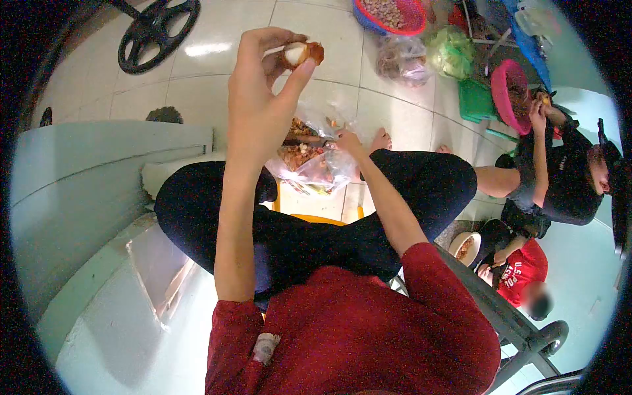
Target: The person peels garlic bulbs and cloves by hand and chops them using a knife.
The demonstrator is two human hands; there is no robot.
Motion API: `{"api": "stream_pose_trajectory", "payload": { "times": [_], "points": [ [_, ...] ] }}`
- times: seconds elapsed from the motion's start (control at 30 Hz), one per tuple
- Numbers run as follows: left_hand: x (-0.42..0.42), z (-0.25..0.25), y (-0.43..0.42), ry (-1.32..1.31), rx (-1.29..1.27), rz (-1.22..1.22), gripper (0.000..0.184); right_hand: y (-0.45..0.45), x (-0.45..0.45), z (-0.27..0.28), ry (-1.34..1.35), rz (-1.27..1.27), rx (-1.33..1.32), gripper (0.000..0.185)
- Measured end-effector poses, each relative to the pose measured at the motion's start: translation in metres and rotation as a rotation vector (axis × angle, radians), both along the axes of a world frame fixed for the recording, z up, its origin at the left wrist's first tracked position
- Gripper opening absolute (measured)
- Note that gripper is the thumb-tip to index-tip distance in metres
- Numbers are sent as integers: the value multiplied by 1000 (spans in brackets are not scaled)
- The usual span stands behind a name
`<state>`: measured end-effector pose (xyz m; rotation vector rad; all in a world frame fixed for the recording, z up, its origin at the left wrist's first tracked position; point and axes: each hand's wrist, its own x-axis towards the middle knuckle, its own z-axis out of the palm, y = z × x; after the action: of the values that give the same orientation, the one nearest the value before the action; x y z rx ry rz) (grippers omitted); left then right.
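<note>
My left hand [266, 82] is raised at the upper middle of the head view. Its thumb and fingers pinch a partly peeled onion-like bulb [296, 55], white on one side with brown skin hanging on the other. Lower down, my right hand [347, 143] is closed around what looks like the handle of a knife [308, 140]; its dark blade points left over an open clear plastic bag [322, 172]. Orange-brown peels [296, 157] fill the bag, which sits on the floor between my knees. My right fingers are small and partly blurred.
A blue and red basin [411, 23] of small bulbs, a clear bag [403, 60], a green bag [451, 52] and a pink basket [510, 92] stand ahead right. Two people sit at my right, one near a white bowl [465, 248]. A black wheel [158, 33] is upper left.
</note>
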<state>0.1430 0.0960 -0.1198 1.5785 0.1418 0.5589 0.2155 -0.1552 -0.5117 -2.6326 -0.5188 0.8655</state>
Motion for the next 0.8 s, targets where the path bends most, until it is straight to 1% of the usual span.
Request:
{"api": "stream_pose_trajectory", "payload": {
  "times": [0.03, 0.07, 0.13, 0.2, 0.27, 0.3, 0.33, 0.37, 0.43, 0.47, 0.5, 0.57, 0.6, 0.63, 0.7, 0.73, 0.8],
  "points": [
    [0, 0, 1, 0, -9, -27, 41, 2, 5, 6, 15, 279, -52, 33],
    [0, 1, 0, -7, -7, -29, 41, 3, 10, 14, 7, 276, -51, 33],
    [-1, 2, -2, -10, -90, -17, 49, 25, 22, 88, 214, 539, -3, 25],
    [-4, 10, -4, 4, -100, -36, 51, 50, 26, 174, 84, 554, 106, 21],
    [-5, 15, -6, 18, -107, -51, 52, 61, 13, 277, -148, 509, 422, 30],
    [-5, 14, -7, 64, -166, -59, 53, 66, 7, 323, -40, 403, 616, 32],
    [-2, 12, -9, 108, -224, -67, 54, 68, 3, 351, 69, 297, 808, 34],
    [1, 11, -12, 88, -215, -66, 54, 65, 2, 359, 50, 307, 813, 34],
    [8, 7, -19, 153, -106, -47, 55, 58, 4, 369, -44, 160, 1098, 37],
    [8, 4, -23, 148, -99, -69, 55, 55, 5, 367, -143, 118, 1033, 37],
    [12, 3, -25, 135, -91, -71, 55, 57, 7, 368, -157, 123, 1040, 37],
    [10, -1, -32, 118, -165, -198, 53, 58, -4, 366, -88, 42, 1229, 35],
    [10, -2, -34, 89, -162, -234, 52, 59, -7, 365, -114, -14, 1264, 28],
    [12, -3, -36, 81, -161, -236, 52, 59, -4, 364, -121, -10, 1264, 28],
    [10, -5, -40, 32, -129, -236, 51, 58, -2, 359, -244, -23, 1228, 17],
    [9, -5, -42, 39, -128, -234, 51, 58, -2, 357, -237, -25, 1230, 17],
    [10, -5, -48, -6, -84, -230, 48, 57, 2, 355, -351, -124, 1246, 11]
  ]
}}
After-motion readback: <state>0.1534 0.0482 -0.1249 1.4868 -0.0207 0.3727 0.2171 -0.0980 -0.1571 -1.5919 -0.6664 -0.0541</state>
